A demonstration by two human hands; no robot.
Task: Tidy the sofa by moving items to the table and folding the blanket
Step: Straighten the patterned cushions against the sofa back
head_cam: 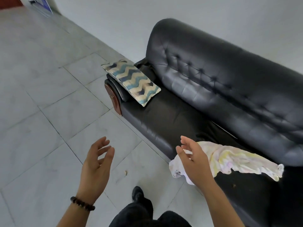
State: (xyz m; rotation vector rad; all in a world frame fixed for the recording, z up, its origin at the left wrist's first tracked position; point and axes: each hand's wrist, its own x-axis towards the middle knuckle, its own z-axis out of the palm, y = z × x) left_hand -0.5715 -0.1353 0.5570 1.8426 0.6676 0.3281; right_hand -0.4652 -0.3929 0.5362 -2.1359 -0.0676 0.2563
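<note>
A black leather sofa (221, 89) runs from the middle to the right edge. A pale, crumpled blanket (234, 159) with yellow and pink stripes lies on its seat and hangs over the front edge. A cushion (132, 81) with blue zigzags leans on the sofa's left armrest. My right hand (193, 159) is open, fingers apart, hovering in front of the blanket's left end. My left hand (96, 163), with a bead bracelet on the wrist, is open above the floor, left of the sofa. Neither hand holds anything. No table is in view.
Grey floor tiles (49, 112) fill the left and the foreground. A grey wall (213, 17) stands behind the sofa. My dark trouser leg and shoe (139, 194) are on the floor below my hands. A small crumb (126, 172) lies on the tiles.
</note>
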